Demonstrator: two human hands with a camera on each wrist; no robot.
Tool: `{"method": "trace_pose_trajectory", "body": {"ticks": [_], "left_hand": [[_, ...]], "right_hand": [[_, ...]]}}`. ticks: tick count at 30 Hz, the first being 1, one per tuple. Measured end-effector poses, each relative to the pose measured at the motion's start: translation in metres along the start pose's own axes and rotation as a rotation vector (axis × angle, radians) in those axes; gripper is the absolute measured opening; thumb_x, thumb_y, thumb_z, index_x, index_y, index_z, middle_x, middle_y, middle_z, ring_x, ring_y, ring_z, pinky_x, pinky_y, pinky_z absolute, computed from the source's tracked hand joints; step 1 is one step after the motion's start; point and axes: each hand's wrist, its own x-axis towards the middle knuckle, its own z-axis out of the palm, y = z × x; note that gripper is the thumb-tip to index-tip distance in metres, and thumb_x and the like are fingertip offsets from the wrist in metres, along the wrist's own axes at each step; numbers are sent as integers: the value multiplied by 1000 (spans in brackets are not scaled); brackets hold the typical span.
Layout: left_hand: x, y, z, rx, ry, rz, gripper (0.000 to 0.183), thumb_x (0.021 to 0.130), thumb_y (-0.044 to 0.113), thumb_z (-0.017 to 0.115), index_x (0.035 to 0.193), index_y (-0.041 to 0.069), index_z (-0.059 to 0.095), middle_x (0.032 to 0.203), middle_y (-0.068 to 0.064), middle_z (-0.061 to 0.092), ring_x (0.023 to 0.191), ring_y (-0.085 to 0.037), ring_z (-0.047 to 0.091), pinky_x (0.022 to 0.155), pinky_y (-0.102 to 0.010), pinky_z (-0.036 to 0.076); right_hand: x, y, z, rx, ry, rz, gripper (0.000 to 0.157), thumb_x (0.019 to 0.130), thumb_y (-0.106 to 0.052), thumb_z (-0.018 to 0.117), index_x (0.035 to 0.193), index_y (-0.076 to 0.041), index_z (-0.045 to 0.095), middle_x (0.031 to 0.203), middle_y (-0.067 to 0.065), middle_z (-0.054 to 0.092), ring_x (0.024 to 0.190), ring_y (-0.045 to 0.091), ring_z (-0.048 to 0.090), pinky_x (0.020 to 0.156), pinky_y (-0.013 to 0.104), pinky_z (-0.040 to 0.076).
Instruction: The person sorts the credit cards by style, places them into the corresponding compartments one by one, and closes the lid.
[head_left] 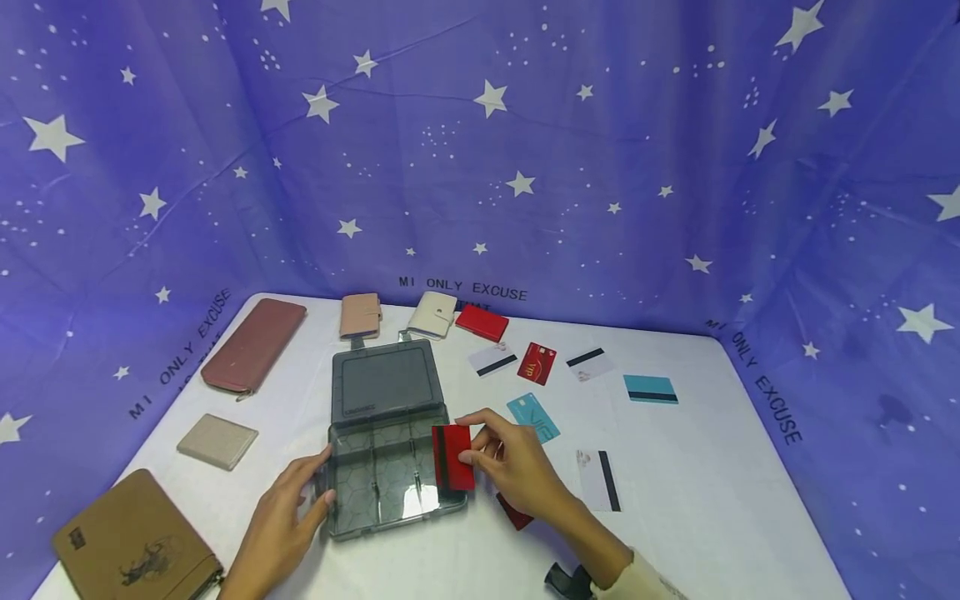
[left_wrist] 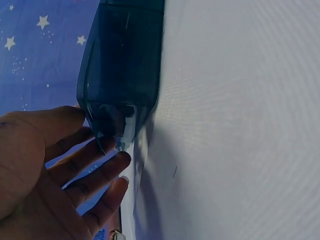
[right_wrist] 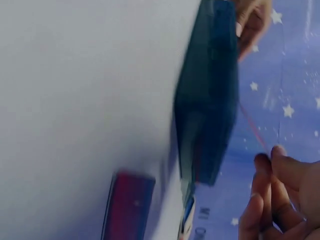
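My right hand [head_left: 517,462] pinches a red card [head_left: 461,467] with a dark stripe between thumb and fingers. The card is upright over the right-hand compartment of a clear grey plastic box [head_left: 352,525]. In the right wrist view the card [right_wrist: 255,127] shows edge-on as a thin line. The box's lid [head_left: 386,379] is folded back, and dividers split its inside. My left hand [head_left: 281,517] touches the box's left wall with thumb and fingers spread. In the left wrist view these fingers [left_wrist: 102,175] lie loosely extended by the box corner [left_wrist: 120,120].
Right of the box lie a red VIP card [head_left: 537,363], blue cards [head_left: 534,418] [head_left: 650,389] and white striped cards [head_left: 597,481]. A dark red item [head_left: 513,511] is partly under my right hand. Wallets [head_left: 255,346] [head_left: 217,442], a brown zip case [head_left: 135,542] and small cardholders [head_left: 361,316] stand left and behind.
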Motion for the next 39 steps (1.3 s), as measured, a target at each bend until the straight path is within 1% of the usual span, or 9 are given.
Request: {"method": "trace_pose_trajectory", "body": {"ticks": [6, 12, 15, 18, 20, 23, 30, 35, 39], "left_hand": [[1, 1, 1, 8, 4, 0, 61, 88, 6, 74, 144, 9, 51, 133, -8, 60, 121, -28, 60, 80, -41, 59], [1, 1, 1, 14, 8, -17, 60, 88, 6, 73, 144, 8, 52, 132, -7, 61, 120, -29, 60, 79, -42, 59], [0, 1, 1, 24, 22, -9, 60, 87, 6, 74, 143, 8, 53, 131, -7, 61, 119, -28, 61, 78, -39, 59], [0, 0, 1, 28, 29, -3, 60, 87, 6, 74, 143, 7, 53, 130, -8, 61, 118, -28, 62, 77, -37, 59], [1, 0, 2, 27, 27, -4, 60, 87, 6, 74, 143, 7, 53, 130, -8, 61, 118, -28, 62, 77, -37, 59], [1, 0, 3, 26, 20, -9, 60, 88, 6, 74, 143, 8, 52, 130, -8, 61, 118, -29, 62, 77, -37, 59], [2, 1, 2, 23, 17, -15, 59, 88, 7, 74, 143, 8, 53, 130, -8, 61, 117, -28, 62, 77, -37, 59], [1, 1, 2, 22, 24, -8, 60, 88, 7, 74, 143, 8, 53, 129, -8, 62, 114, -26, 63, 77, -35, 58], [0, 2, 1, 16, 33, -1, 59, 87, 6, 74, 143, 8, 53, 128, -8, 63, 112, -26, 63, 76, -34, 57]], "right_hand": [[9, -3, 25, -250, 26, -75, 43, 77, -25, 85, 117, -25, 69, 79, -16, 65, 70, 4, 54, 59, 16, 45], [11, -4, 34, -528, 6, -135, 34, 78, -36, 85, 110, -27, 74, 99, -10, 65, 92, 8, 50, 69, 21, 49], [11, -4, 35, -667, -42, -135, 34, 83, -46, 78, 111, -28, 76, 113, -3, 60, 103, 14, 48, 80, 28, 49], [9, -3, 36, -729, -121, -113, 39, 89, -55, 67, 116, -27, 75, 129, 4, 56, 114, 21, 46, 90, 37, 46], [7, -2, 37, -722, -161, -92, 43, 92, -57, 61, 120, -27, 73, 135, 7, 54, 119, 23, 45, 93, 40, 45], [4, -1, 35, -647, -180, -80, 42, 93, -57, 60, 122, -29, 71, 141, 7, 52, 122, 23, 44, 96, 42, 44], [-8, 5, 9, -421, -173, -101, 46, 86, -54, 72, 127, -33, 67, 132, -6, 58, 118, 10, 47, 98, 41, 48], [-25, 16, -21, -429, -258, -24, 46, 78, -50, 81, 117, -31, 68, 114, -15, 63, 106, 4, 50, 94, 41, 50], [-39, 26, -39, -459, -346, 27, 50, 69, -49, 88, 112, -31, 69, 108, -14, 61, 104, 4, 49, 94, 40, 50]]}}
